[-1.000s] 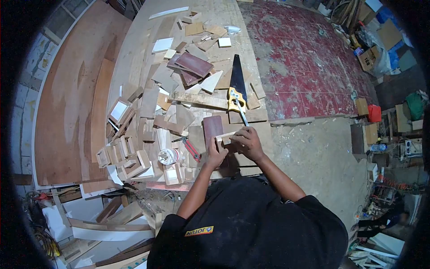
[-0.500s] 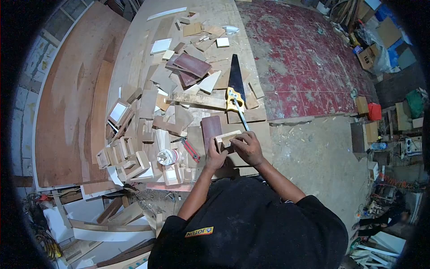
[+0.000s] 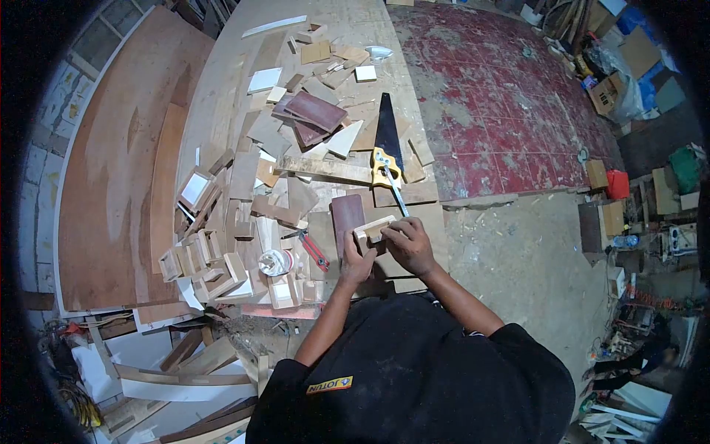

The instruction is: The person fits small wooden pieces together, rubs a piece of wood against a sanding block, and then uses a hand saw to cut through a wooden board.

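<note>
Near the front edge of the workbench, a small wooden box frame [image 3: 375, 228] is held between my hands. My left hand [image 3: 356, 265] grips its left end, with thumb and fingers round the side. On its right end are the bent fingers of my right hand [image 3: 411, 248]; the fingertips are partly hidden. A dark reddish sanding block [image 3: 347, 212] lies just behind the box frame. Beyond my right hand rests a handsaw [image 3: 387, 140] with a yellow handle. Red-handled pliers [image 3: 314, 250] lie to the left of my left hand, beside a white round container [image 3: 274, 262].
Several small wooden boxes [image 3: 211, 263] cluster at the bench's left front. Offcuts and more reddish blocks [image 3: 318, 111] are strewn over the middle. A large plywood sheet [image 3: 111, 185] stands along the left. To the right are the concrete floor [image 3: 518, 259] and a worn red floor [image 3: 495, 96].
The view has shifted very slightly. Both hands keep their hold on the box frame, and the right fingers have moved only a little.
</note>
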`<state>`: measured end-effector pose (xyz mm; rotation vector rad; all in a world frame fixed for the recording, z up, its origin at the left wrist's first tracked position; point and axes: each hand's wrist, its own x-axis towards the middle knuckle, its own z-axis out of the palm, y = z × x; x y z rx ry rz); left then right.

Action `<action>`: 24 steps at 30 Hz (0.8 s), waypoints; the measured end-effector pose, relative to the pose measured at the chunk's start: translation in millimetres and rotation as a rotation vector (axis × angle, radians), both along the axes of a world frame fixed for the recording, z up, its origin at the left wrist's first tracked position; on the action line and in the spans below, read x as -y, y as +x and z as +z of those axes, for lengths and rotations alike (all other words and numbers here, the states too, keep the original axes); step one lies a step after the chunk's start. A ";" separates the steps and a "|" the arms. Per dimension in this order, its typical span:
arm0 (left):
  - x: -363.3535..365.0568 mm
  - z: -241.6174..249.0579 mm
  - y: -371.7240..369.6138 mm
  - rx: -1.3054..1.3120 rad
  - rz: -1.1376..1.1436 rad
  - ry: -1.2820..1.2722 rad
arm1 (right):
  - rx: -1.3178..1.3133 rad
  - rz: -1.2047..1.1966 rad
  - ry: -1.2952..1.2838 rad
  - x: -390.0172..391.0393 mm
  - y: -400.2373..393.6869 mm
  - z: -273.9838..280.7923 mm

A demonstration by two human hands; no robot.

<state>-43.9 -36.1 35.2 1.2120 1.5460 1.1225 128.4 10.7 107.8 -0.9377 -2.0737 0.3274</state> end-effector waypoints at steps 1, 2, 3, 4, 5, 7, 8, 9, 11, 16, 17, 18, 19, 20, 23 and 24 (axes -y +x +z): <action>-0.3 -1.4 0.4 0.019 -0.004 0.017 | -0.002 0.018 0.008 -0.5 0.1 1.0; 0.1 -2.8 0.4 0.037 -0.008 0.033 | -0.004 0.037 0.015 -0.4 -0.3 1.8; -0.1 3.3 0.9 0.037 -0.007 0.033 | -0.004 0.038 0.015 -0.2 -1.2 2.3; 0.5 9.6 1.5 0.076 -0.012 0.005 | -0.012 0.041 0.012 0.4 -2.3 2.8; 1.0 15.9 2.5 0.115 -0.017 -0.023 | -0.019 0.043 0.009 0.9 -2.6 3.3; 2.1 25.6 4.3 0.085 -0.013 0.006 | -0.013 0.048 0.008 1.2 -2.5 2.0; 2.0 30.4 5.1 0.053 -0.009 0.036 | -0.007 0.051 0.007 1.1 -2.5 1.4; 2.4 31.3 5.4 0.053 -0.009 0.036 | -0.007 0.051 0.007 1.1 -2.6 2.2; 3.5 33.2 5.9 -0.004 0.012 0.078 | -0.014 0.060 0.011 1.3 -2.2 4.0; 3.6 29.0 8.1 -0.061 0.050 0.098 | -0.015 0.051 0.007 2.7 -0.8 5.7; 2.9 28.4 8.6 -0.059 0.073 0.126 | -0.029 0.049 0.002 2.4 -0.4 5.9; 2.3 26.4 7.4 -0.059 0.071 0.127 | -0.029 0.048 0.002 1.6 -0.2 5.6; 2.2 24.6 5.7 -0.070 0.059 0.112 | -0.024 0.050 0.001 0.8 0.2 5.2; 2.2 22.6 4.9 -0.081 0.048 0.097 | -0.017 0.052 0.000 0.3 0.8 4.9; 1.4 23.3 5.7 -0.094 0.055 0.076 | -0.019 0.060 0.013 -0.2 1.2 6.8; 1.4 24.7 5.8 -0.096 0.055 0.077 | -0.020 0.060 0.013 -0.4 0.8 7.3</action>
